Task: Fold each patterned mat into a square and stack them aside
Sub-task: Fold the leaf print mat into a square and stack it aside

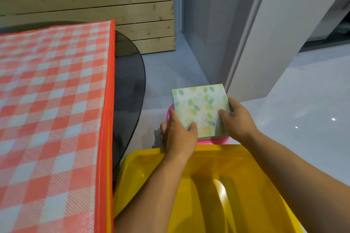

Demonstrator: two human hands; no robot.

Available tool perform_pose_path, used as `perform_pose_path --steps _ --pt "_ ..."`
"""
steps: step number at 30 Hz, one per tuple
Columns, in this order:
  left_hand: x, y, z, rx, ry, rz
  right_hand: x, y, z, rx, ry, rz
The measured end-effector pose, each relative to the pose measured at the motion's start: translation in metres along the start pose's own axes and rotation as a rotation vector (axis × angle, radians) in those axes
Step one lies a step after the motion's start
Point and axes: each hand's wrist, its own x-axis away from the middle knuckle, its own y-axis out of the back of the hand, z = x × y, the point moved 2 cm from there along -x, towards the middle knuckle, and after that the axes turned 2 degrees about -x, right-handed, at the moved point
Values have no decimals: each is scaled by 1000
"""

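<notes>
Folded leaf-print mat (200,108) is a neat square, right of centre, sitting on or just above a pink tray (214,140); contact isn't clear. Left hand (178,134) grips its near-left corner, thumb on top & fingers curled under the edge. Right hand (238,119) grips the near-right side the same way.

Step looks like stacking, w/ folding of this one done. To do it well: keep both grips level so layers don't fan out, line up edges w/ the tray, lower flat, then slide fingers out sideways instead of lifting, so the top fold doesn't spring open. A light press after should help. The near edge shows several layers; can't tell if those are folds or other mats beneath.

Containers: pink tray is mostly covered by the mat, so anything else in it is hidden. Yellow tub (144,155) sits nearer, under both forearms; inside only moulded ridges & glare show.

Left: big red checked mat (53,100) lies flat & unfolded on a dark glass table (128,73), prob. next to fold.
</notes>
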Motion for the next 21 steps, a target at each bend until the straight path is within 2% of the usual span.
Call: perform_pose_path --steps 6,11,16,21 --pt "-4 0 2 12 -1 15 3 -3 -4 49 -13 36" --pt "9 8 -6 65 -98 -75 16 17 3 2 -3 -78" --pt "56 23 -19 301 -156 -157 60 49 24 25 60 -99" --pt "130 43 -40 470 -157 -54 126 78 63 77 158 -84"
